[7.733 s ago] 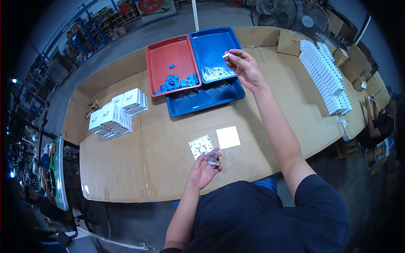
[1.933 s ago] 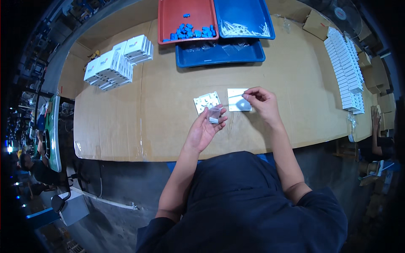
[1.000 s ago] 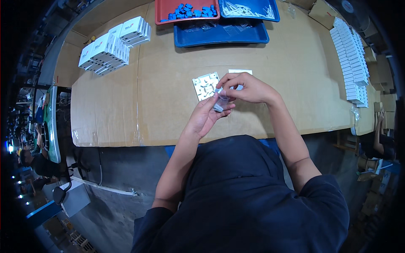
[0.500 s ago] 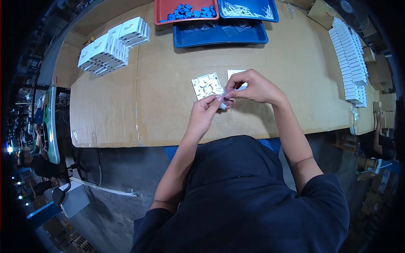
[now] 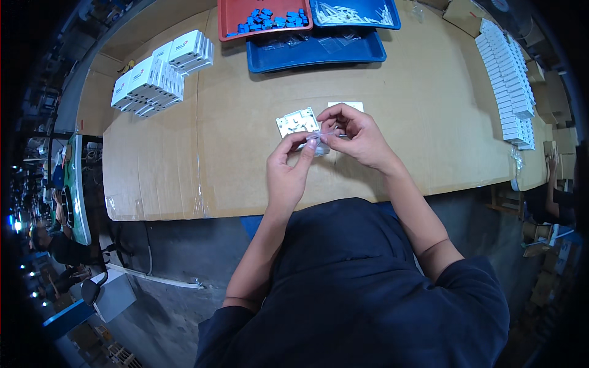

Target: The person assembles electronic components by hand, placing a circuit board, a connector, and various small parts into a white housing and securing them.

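Observation:
A small clear plastic bag (image 5: 321, 149) is pinched between both hands above the table. My left hand (image 5: 287, 168) closes thumb and finger on its left side. The fingers of my right hand (image 5: 361, 140) grip its upper right edge, with a strip of film stretched between the two hands. What lies inside the bag is too small to tell. Just beyond my left fingers, a square white plastic box half (image 5: 297, 119) lies with its moulded inner side up. A second flat white piece (image 5: 345, 107) is partly hidden behind my right hand.
At the far side are a red tray (image 5: 264, 32) of blue clips, a blue tray (image 5: 354, 23) of white sticks and a blue tray (image 5: 316, 60) with clear bags. White boxes (image 5: 147, 83) are stacked left; more white boxes (image 5: 506, 86) stand in a long stack right.
My right hand has drawn slightly back from the left, and the bag's film is now stretched between them. The whole view has shifted a little.

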A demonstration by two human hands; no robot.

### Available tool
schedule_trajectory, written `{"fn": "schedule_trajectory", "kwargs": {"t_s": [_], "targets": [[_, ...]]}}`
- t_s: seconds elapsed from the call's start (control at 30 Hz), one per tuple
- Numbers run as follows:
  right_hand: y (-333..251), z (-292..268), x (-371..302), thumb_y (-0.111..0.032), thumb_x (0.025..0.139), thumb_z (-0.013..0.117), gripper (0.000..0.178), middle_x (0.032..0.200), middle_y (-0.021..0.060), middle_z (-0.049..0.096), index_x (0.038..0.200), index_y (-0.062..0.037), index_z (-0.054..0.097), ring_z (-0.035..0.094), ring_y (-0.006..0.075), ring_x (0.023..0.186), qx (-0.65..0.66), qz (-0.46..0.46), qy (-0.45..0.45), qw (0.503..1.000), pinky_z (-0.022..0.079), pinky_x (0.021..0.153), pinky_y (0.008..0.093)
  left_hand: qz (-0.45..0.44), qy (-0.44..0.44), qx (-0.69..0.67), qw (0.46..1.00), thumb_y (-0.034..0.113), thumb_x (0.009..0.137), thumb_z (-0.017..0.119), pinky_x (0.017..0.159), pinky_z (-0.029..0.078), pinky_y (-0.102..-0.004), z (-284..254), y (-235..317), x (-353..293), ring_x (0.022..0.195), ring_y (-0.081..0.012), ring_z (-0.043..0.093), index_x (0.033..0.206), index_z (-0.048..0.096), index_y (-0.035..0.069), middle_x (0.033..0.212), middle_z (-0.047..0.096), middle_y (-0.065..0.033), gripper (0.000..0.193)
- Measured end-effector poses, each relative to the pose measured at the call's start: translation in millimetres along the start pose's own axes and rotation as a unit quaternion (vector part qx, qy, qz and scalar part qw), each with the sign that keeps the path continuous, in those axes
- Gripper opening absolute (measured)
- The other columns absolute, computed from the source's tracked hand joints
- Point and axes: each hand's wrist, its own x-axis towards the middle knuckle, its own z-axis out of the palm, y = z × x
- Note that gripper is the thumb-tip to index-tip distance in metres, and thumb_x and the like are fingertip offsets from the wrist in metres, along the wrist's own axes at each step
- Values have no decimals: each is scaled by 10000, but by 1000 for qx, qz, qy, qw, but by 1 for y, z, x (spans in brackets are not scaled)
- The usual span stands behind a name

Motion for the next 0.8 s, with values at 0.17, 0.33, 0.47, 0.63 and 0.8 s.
{"fn": "schedule_trajectory", "kwargs": {"t_s": [0.17, 0.33, 0.47, 0.63, 0.8], "targets": [[6, 11, -4, -32, 941, 765, 276, 1035, 23, 682, 1200, -3, 675, 619, 53, 900, 58, 2, 26, 998, 520, 797, 212, 25, 36, -86, 995, 101, 1041, 680, 955, 537, -291, -1, -2, 0, 1039, -139, 684, 1164, 701, -52, 1098, 743, -93, 198], [18, 11, -7, -46, 947, 768, 174, 1024, 34, 713, 1104, 10, 717, 637, 61, 918, 41, 25, 57, 997, 530, 807, 219, 7, 55, -101, 993, 91, 1045, 669, 950, 546, -279, -1, 3, 0, 1038, -136, 692, 1155, 701, -61, 1105, 745, -106, 190], [17, 19, -7, -36, 957, 751, 119, 987, 33, 717, 1063, 8, 724, 645, 70, 905, 89, 0, 76, 993, 538, 811, 233, 9, 56, -91, 994, 87, 1047, 664, 947, 552, -283, -2, 3, 0, 1029, -134, 696, 1148, 704, -61, 1108, 746, -106, 183], [15, 20, -8, -29, 967, 735, 105, 992, 37, 716, 1063, 10, 721, 648, 77, 905, 91, -1, 84, 992, 542, 817, 240, 6, 55, -91, 994, 87, 1049, 661, 928, 549, -269, 1, 6, -1, 1021, -129, 697, 1175, 684, -56, 1102, 744, -105, 192], [17, 21, -7, -45, 986, 725, 97, 994, 41, 714, 1062, 15, 719, 655, 74, 899, 100, -7, 95, 990, 551, 810, 228, 5, 55, -112, 992, 78, 1047, 662, 920, 542, -259, 0, 4, -1, 1021, -125, 695, 1173, 665, -46, 1104, 741, -103, 177]]}}
